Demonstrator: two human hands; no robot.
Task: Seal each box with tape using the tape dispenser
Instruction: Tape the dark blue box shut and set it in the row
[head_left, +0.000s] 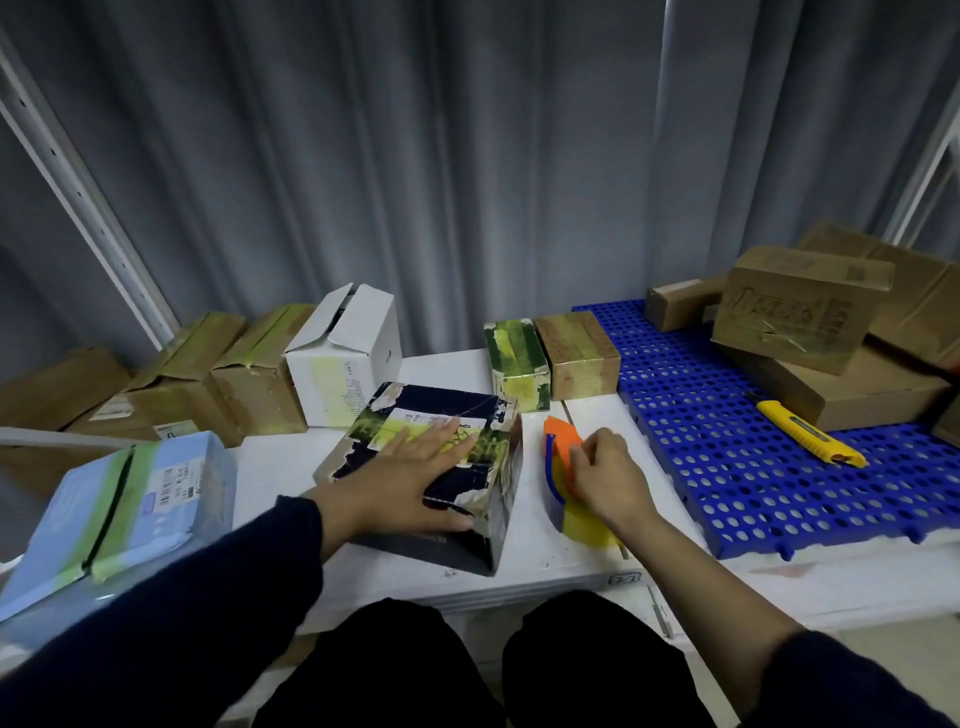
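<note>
Dark box (441, 545) sits at centre frame on the white table (280, 467), turned at an angle, its glossy printed skin torn away in ragged white patches along the edges, with a band of yellowish tape and a paper label across the top. Left hand (410, 467) lies flat on that top, fingers straight and spread, thumb along the near edge. Just right of it, apart from the box, the dispenser (558, 452) lies on the table: orange plastic body, curved blue edge, yellow roll at its near end. Right hand (608, 478) rests on it with fingers curled around the orange body. Right of frame, a blue perforated plastic mat (727, 467) carries a yellow knife (808, 433) and a pile of plain cardboard cartons (795, 312). Behind the dark box stand a white box (343, 364) with flaps raised, a green-taped box (514, 358) and a brown box (582, 353) touching it. Lower left, a pale blue box (119, 509) has green tape over its seam. Grey pleated curtain (467, 156) fills the upper frame
</note>
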